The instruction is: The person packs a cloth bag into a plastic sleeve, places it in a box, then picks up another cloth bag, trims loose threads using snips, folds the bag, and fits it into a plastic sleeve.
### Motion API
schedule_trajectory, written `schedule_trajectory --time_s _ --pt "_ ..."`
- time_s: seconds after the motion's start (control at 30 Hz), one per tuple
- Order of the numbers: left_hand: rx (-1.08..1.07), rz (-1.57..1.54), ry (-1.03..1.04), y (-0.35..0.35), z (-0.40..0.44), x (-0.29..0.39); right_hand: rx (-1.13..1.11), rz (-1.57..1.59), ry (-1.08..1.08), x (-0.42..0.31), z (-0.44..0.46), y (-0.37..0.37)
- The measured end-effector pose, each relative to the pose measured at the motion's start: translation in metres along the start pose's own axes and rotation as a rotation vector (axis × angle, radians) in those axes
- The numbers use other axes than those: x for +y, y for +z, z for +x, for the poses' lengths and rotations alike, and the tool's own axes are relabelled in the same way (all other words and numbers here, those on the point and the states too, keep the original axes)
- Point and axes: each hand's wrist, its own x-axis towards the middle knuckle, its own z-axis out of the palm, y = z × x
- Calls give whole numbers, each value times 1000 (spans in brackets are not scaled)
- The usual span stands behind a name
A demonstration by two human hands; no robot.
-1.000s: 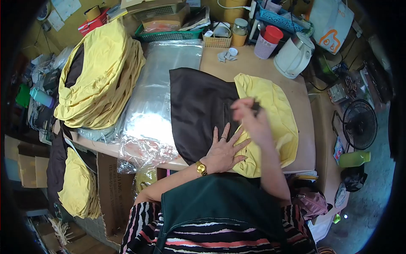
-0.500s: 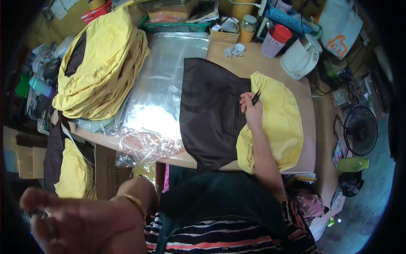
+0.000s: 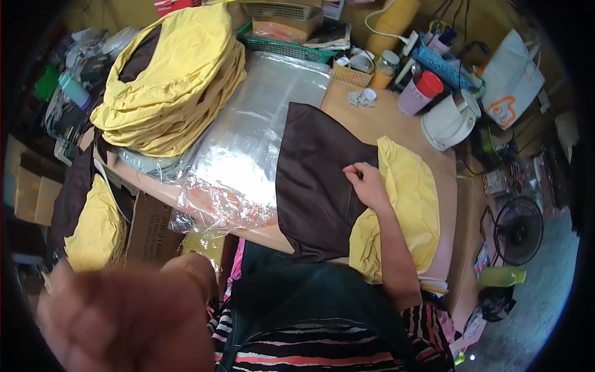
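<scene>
Beyond the left hand (image 3: 124, 316), which is raised close to the camera and too blurred for its finger pose or any grip to be told, a bundle of yellow cloth (image 3: 93, 232) and a cardboard box (image 3: 147, 229) are seen. Farther beyond that hand, a tall stack of yellow garments (image 3: 167, 93) is piled at the left of the table (image 3: 387, 118). Between this stack and the right hand (image 3: 370, 186), clear plastic bags (image 3: 248, 136) are laid flat, their near end crumpled. The dark-and-yellow garment (image 3: 322, 173) is spread under and around the right hand, its dark part to the left, its yellow part to the right and crossed by the forearm. The fingers of the right hand are curled in toward the thumb near the seam; whether anything is pinched cannot be told. Beyond the right hand and to its right, a red-topped cup (image 3: 421, 93) and a white kettle (image 3: 447, 127) are placed; well to its right, a black fan (image 3: 519, 229) is seen, with a green bottle (image 3: 503, 276) just below
</scene>
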Motion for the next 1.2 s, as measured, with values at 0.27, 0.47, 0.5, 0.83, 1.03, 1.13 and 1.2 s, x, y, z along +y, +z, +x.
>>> schedule_trajectory --time_s 0.27,0.47,0.5,0.83,1.03,1.13,1.2 --pt "-778 10 -1259 7 -212 -79 459 187 -182 -33 155 57" --pt "-1032 286 -1232 13 -187 -122 256 445 -254 -75 114 22" --pt "-1026 294 -1225 22 -180 -127 219 500 -234 -89 93 10" --pt "-670 -627 -1318 83 -150 -107 29 1093 -391 -121 27 -21" --pt "-533 -554 -1428 64 -145 -100 240 445 -237 -20 82 36" --pt "-574 -408 -1461 48 -148 -105 391 414 -8 33 75 31" --pt "-538 -378 -1455 41 -156 -113 400 114 141 41 60 6"
